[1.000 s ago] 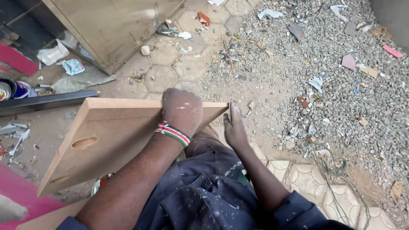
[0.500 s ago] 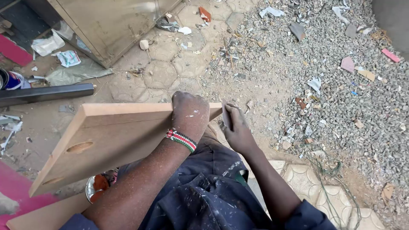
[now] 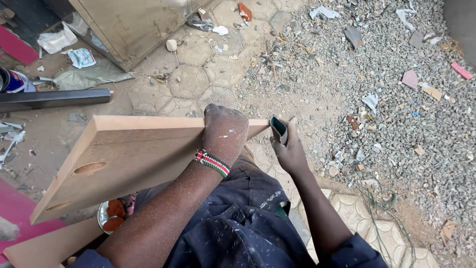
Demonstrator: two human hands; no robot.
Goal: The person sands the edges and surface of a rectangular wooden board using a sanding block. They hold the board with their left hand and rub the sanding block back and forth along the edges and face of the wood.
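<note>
My left hand (image 3: 225, 131) clamping top edge of board (image 3: 124, 159), long axis running leftward from it. My right hand (image 3: 287, 146) pinching folded sandpaper (image 3: 278, 129) just beside board's right end, nearer.

Board's (image 3: 129, 159) far edge hidden—left hand (image 3: 225, 130) covers it.

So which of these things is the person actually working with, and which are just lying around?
In use:
- wooden board, gripped at its top edge by the left hand
- folded dark sanding sheet, held by the right hand at the board's end

Lying about:
- paint tin
- dark metal bar
- crumpled paper
- metal cabinet
- gravel and scraps
</note>
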